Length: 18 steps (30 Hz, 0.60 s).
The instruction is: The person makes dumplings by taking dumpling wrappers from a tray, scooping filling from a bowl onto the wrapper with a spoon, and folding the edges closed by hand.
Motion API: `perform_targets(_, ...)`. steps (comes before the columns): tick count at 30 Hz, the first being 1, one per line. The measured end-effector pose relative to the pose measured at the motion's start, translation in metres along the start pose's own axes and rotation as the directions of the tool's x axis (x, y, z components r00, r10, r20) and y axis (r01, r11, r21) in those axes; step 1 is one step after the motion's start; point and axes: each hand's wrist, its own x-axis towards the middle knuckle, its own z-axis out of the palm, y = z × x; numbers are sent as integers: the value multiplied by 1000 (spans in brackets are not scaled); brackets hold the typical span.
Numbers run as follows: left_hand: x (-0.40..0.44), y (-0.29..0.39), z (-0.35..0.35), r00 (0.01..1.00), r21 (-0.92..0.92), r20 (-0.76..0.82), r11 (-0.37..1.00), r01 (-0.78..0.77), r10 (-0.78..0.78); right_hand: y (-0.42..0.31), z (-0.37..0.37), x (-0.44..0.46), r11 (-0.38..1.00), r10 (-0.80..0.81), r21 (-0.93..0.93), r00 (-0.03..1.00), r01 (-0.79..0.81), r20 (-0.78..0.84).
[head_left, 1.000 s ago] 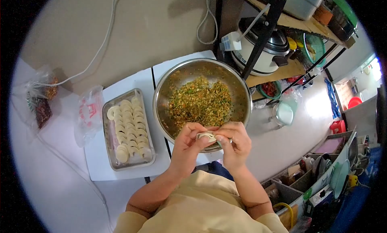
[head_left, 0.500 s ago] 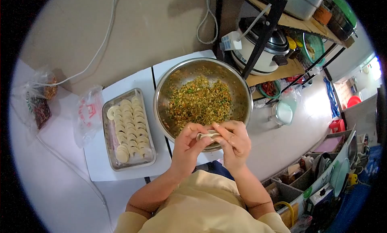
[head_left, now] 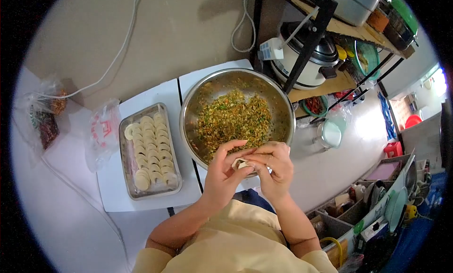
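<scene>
A small pale dough piece [head_left: 239, 164] is pinched between my two hands at the near rim of a large steel bowl [head_left: 188, 145]. My left hand [head_left: 221, 174] grips its left side, with the index finger raised off it. On its right side the fingers of my right hand [head_left: 272, 168] press together. The bowl holds a chopped yellow, green and orange filling [head_left: 233, 119]. Left of the bowl, a metal tray [head_left: 130, 171] carries rows of pale folded dough pieces [head_left: 150, 145]. The inside of the held piece is mostly hidden by my fingers.
A crumpled plastic bag [head_left: 103, 133] lies left of the tray, with bagged food [head_left: 45, 126] farther left. Behind the bowl to the right stands a shelf rack [head_left: 309, 44] with a white cooker [head_left: 299, 67]. Boxes of kitchen items [head_left: 342, 216] are at the lower right.
My left index finger has lifted away from the dough piece. The piece has turned between my fingers and looks more bunched. The bowl and tray stay in place.
</scene>
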Motion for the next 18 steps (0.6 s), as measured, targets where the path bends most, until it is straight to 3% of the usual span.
perform_targets(4, 0, -3, 1, 1000, -24, 13, 999, 27, -27, 5, 3, -3, 1000, 18, 17, 999, -17, -50)
perform_targets(9, 3, 2, -4, 998, 124, 9, 991, 56, -58, 3, -7, 7, 996, -41, -73, 994, 48, 96)
perform_targets(16, 6, -4, -7, 995, 97, 50, 992, 86, -91, 8, -6, 7, 994, -83, -59, 989, 90, 119)
perform_targets(18, 8, -2, -11, 995, 248, 57, 967, 62, -79, 9, -7, 9, 991, -94, -83, 982, 109, 163)
